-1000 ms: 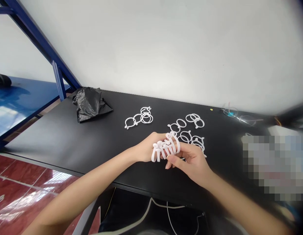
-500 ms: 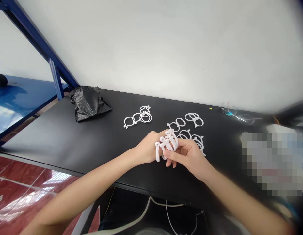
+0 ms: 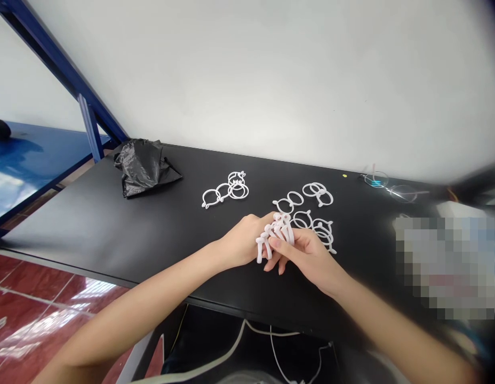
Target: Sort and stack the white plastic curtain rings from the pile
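Note:
A bunch of white plastic curtain rings (image 3: 278, 231), each with a small eyelet, is held between both hands above the table. My left hand (image 3: 246, 241) has the rings around its fingers, with the eyelets along the top; the rings and my other hand partly hide those fingers. From the right, my right hand (image 3: 307, 250) pinches the bunch, thumb lying across the front of the rings. Just behind my hands, several loose curtain rings (image 3: 322, 226) lie on the table. Farther left lies another small group of curtain rings (image 3: 238, 191), overlapping one another.
The black table (image 3: 171, 229) meets a white wall. A crumpled black plastic bag (image 3: 141, 168) lies at the back left, eyeglasses (image 3: 403, 194) at the back right. A blurred, pixelated item (image 3: 443, 266) is at the right. Cables (image 3: 231, 349) run below the front edge.
The rings in my hands have shifted slightly and bunch differently, with the two nearest ones now closer together. My right thumb has moved slightly up and right. The loose rings have stayed put.

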Action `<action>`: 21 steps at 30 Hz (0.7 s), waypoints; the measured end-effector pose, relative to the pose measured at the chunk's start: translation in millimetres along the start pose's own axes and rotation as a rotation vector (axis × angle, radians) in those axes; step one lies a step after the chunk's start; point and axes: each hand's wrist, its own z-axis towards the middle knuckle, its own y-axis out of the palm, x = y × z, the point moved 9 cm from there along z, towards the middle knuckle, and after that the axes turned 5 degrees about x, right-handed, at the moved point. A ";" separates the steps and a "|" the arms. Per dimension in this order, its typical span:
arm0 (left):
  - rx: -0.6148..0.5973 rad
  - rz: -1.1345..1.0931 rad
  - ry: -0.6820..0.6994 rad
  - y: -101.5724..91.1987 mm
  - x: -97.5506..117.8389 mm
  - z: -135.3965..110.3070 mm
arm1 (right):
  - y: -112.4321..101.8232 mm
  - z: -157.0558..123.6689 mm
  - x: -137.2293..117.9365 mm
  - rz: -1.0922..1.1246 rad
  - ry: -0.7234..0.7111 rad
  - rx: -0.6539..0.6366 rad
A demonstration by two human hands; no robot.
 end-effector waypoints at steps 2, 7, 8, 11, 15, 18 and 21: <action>-0.011 -0.079 0.013 -1.0 1.0 -0.3 | 2.5 -0.7 -1.3 -0.002 -0.012 -0.044; -0.065 -0.349 0.008 -0.9 4.3 -0.2 | 6.1 -5.4 -9.8 -0.003 -0.110 -0.078; -0.062 -0.371 -0.004 -1.5 4.8 0.1 | 6.8 -6.8 -11.3 -0.013 -0.132 -0.076; -0.063 -0.439 -0.053 -2.0 7.3 1.0 | 9.7 -11.2 -15.4 -0.050 -0.195 -0.083; -0.102 -0.596 -0.116 3.1 9.8 1.3 | 10.3 -15.4 -22.4 -0.101 -0.289 -0.084; -0.113 -0.645 -0.092 5.9 9.8 0.2 | 9.5 -16.6 -24.5 -0.121 -0.331 -0.064; -0.009 -0.551 -0.062 -0.8 1.9 -0.2 | 9.2 -14.8 -20.4 -0.101 -0.306 -0.036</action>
